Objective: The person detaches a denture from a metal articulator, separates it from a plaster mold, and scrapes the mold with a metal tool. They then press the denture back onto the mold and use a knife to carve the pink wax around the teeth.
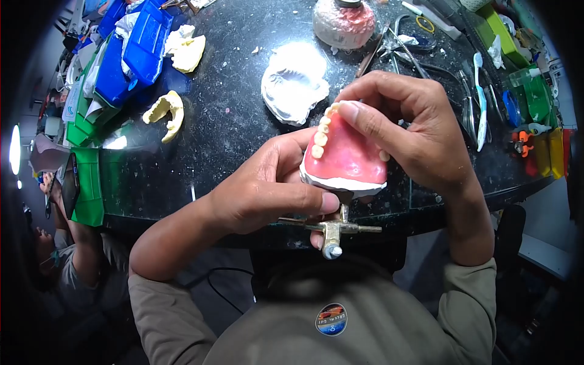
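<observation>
A pink wax denture with pale teeth [340, 152] sits on a white plaster base, mounted on a brass articulator [331, 230]. My left hand [267, 188] grips the base and the articulator from the left, thumb along the lower edge. My right hand [407, 125] comes from the right; its thumb and fingertips press on the row of teeth at the top of the denture.
On the black worktop [231, 121] lie a white plaster cast [292, 85], yellowish casts [165, 112], blue and green trays [121, 61] at left, a pink-white jar [344, 23], and metal tools with a toothbrush [479, 91] at right. Another person [67, 255] sits lower left.
</observation>
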The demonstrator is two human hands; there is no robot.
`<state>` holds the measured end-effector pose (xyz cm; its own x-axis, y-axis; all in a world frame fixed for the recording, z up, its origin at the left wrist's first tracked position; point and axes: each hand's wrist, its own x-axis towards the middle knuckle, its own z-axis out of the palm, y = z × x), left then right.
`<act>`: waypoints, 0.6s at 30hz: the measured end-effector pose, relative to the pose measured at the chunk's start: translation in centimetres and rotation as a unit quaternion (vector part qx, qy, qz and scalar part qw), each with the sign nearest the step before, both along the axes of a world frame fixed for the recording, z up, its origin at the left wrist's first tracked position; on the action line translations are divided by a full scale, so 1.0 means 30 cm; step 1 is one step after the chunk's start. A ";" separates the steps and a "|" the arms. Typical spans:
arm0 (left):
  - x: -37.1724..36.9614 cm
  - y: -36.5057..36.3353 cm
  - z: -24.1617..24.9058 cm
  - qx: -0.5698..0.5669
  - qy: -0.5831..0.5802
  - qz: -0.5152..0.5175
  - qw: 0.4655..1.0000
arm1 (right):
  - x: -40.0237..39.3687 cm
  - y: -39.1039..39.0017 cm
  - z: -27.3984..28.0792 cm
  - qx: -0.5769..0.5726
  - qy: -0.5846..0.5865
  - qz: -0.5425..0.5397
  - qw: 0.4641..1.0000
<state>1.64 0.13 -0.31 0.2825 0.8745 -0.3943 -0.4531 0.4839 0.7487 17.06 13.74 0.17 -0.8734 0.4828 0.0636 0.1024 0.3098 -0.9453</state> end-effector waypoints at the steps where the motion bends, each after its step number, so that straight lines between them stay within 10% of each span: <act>1: 0.001 -0.002 -0.003 -0.004 -0.008 0.003 1.000 | -0.001 0.001 -0.002 -0.001 0.001 0.000 1.000; 18: -0.009 -0.008 0.003 0.090 0.063 0.042 0.993 | 0.009 -0.011 0.011 0.041 0.099 -0.049 0.993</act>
